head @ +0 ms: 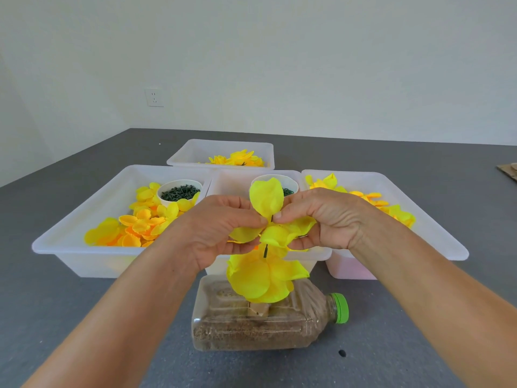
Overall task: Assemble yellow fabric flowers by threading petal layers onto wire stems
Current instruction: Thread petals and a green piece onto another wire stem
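Nearest me lies the sand-filled bottle [251,323] on its side on the table [84,317], green cap to my right, serving as a base: the wire stem [265,250] rises out of it almost straight up. Already seated low on that stem is a stack of petals [260,278]. Above it, I hold the new petal layer [268,219] right at the stem's tip. My left hand [218,231] pinches it from the left and my right hand [327,219] from the right, thumb and forefinger of each meeting just beside the wire, one petal standing up between them. The stem's long axis runs vertically, so I judge the coming move is a straight push down along it; both hands sit equally near. Nothing blocks that path, only a bare stretch of wire between the layer and the stack.

Beyond my hands are four white bins [70,247] of loose petals, with two cups of green pieces [179,193] in them, well clear of the stem.
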A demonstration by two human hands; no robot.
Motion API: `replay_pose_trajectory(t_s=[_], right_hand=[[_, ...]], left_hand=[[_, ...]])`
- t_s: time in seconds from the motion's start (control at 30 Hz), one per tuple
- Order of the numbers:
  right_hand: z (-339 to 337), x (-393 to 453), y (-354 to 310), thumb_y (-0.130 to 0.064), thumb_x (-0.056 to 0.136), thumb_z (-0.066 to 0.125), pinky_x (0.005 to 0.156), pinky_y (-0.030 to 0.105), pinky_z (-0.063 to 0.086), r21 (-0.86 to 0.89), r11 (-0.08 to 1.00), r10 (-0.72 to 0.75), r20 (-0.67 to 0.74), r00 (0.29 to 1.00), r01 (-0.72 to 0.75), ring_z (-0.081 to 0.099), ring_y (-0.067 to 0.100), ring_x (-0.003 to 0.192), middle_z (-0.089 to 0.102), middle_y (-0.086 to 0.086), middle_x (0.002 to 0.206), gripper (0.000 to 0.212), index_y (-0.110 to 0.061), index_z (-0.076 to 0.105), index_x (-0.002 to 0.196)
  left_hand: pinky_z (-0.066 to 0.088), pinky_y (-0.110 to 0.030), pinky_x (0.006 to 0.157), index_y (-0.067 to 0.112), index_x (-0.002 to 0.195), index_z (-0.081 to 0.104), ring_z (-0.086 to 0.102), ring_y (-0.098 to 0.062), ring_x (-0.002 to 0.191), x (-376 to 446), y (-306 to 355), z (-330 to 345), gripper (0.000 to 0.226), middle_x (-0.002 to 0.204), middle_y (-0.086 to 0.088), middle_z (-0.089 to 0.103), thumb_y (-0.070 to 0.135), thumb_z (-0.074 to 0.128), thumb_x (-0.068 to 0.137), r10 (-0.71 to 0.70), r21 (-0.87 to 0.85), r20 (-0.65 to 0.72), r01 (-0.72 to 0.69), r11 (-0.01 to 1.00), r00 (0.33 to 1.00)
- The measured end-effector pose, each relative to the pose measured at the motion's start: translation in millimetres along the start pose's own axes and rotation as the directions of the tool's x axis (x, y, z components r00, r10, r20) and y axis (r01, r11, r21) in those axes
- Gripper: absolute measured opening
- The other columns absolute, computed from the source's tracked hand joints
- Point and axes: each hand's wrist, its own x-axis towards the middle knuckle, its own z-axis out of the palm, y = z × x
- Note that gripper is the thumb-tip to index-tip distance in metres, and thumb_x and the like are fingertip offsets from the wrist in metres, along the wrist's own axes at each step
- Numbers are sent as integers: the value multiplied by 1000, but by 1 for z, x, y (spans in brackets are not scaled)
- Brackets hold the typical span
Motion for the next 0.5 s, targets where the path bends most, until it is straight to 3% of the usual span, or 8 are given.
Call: replay_pose_trajectory(t_s=[0.07,0.2,0.4,0.5], right_hand=[[0,0,2,-1,81,61,54,21,54,-14,1000,4,16,1000,-4,66,10,58,69,-1,68,17,-16,67,81],[1,3,7,1,81,61,66,29,52,-46,999,6,-2,1000,-6,64,15,66,67,5,77,15,-13,65,85],[3,4,12,0,83,61,60,25,53,-102,995,15,6,1000,-14,62,14,67,65,5,79,13,-13,64,86],[2,4,13,0,83,60,68,29,51,-117,993,11,14,1000,-10,60,18,75,64,7,86,17,-11,64,96]], left_hand=[[54,-24,54,6,90,68,64,-14,59,1,-2,-1,12,73,-7,68,2,66,78,17,62,-20,-16,998,1000],[53,-38,84,3,100,68,66,-26,80,1,-5,-1,24,91,-16,70,-3,67,76,32,128,-48,-25,991,998],[50,-43,88,9,93,71,64,-26,82,-1,-9,-1,27,90,-14,72,-1,73,69,54,228,-87,-33,973,995],[50,-43,90,11,91,72,65,-26,83,0,-10,-3,25,88,-12,73,1,74,69,51,243,-98,-26,970,994]])
